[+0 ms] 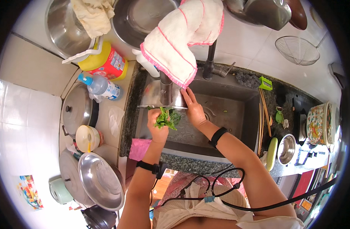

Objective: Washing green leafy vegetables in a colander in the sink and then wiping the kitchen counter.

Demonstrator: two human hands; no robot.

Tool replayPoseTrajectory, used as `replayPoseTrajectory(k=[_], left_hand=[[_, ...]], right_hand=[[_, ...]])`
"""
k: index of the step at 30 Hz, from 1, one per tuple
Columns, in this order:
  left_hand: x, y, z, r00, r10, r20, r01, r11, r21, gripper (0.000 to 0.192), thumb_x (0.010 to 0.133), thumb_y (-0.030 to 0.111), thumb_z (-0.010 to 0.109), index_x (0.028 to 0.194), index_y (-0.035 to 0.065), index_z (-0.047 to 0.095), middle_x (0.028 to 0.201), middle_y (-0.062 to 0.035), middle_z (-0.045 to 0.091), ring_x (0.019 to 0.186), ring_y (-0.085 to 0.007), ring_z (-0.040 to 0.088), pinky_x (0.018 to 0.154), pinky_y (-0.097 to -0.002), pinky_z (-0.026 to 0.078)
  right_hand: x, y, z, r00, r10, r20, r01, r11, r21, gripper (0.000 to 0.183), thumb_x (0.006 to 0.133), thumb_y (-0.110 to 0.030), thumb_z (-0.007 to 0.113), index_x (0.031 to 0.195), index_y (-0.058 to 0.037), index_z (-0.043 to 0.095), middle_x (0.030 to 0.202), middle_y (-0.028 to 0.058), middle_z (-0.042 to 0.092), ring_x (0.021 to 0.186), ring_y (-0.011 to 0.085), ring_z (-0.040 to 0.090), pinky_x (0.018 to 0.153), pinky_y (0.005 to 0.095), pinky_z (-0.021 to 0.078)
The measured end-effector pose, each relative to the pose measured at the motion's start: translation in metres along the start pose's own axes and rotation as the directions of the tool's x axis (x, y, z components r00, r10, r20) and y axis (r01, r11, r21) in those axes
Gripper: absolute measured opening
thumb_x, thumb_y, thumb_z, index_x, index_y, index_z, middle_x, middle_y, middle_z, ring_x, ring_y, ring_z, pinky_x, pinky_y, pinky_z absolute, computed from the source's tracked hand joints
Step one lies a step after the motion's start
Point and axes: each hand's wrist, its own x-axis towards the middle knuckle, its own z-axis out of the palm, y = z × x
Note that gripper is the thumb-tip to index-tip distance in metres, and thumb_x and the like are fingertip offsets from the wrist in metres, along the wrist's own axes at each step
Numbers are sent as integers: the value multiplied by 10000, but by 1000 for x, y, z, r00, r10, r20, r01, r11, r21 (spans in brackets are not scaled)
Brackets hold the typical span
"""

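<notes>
Leafy greens (167,118) are bunched in my left hand (157,124), which is closed around them over the left part of the dark sink (235,114). Directly above that hand, a metal bowl (152,94) stands tilted under the faucet spout (166,88). My right hand (195,111) rests its fingers at the bowl's right edge, below the hanging corner of a white towel (175,48) with pink trim. The towel is draped over the faucet and hides part of it. Small green bits lie on the sink floor.
Chopsticks (264,114), a green peeler (279,115), a pale green gourd (272,154) and a small steel bowl (286,149) line the counter right of the sink. Left are a pump bottle (103,87), a lidded pan (77,110), stacked bowls (84,138) and a metal basin (102,181). Black cables (249,209) cross before my torso.
</notes>
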Motion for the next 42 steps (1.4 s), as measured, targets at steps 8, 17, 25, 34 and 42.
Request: replayPoseTrajectory(k=[8,17,25,34,42], left_hand=[[-7,-60,31,917,-383,109,383,923,18,333,627,145,671,886,14,509,842,-164,487,761,-346,488,656,-379,397],[-23,-97,49,598,-746,292,563,651,509,692,614,259,693,1159,37,329,1183,-182,387,1065,-291,399,817,-414,352],[-45,-137,35,386,-827,410,386,548,742,402,657,186,641,996,3,523,987,-187,538,895,-274,532,728,-334,431],[-43,-86,-55,671,-469,575,-69,733,677,293,733,155,558,987,25,491,999,-169,447,945,-317,436,781,-360,370],[-94,-69,-77,741,-485,463,-176,526,832,379,746,260,508,1067,70,445,1118,-160,393,1029,-324,379,890,-453,258]], right_hand=[[-39,40,53,383,731,564,-921,258,291,614,780,0,437,1303,-121,139,1007,182,508,677,281,554,592,363,509],[-51,89,92,164,692,703,-974,0,227,605,781,-61,504,1277,-71,158,1041,185,459,795,286,515,671,402,482],[-26,109,51,224,737,638,-926,365,-95,546,684,-145,624,1145,28,388,1041,176,453,927,307,486,708,437,429],[-126,239,-55,-194,796,574,-942,11,-335,307,728,-238,548,924,-4,516,881,100,561,726,251,579,575,362,486],[-169,210,-37,-258,819,512,-799,118,-590,439,760,-273,524,1100,-7,448,1146,167,425,834,325,546,634,426,488]])
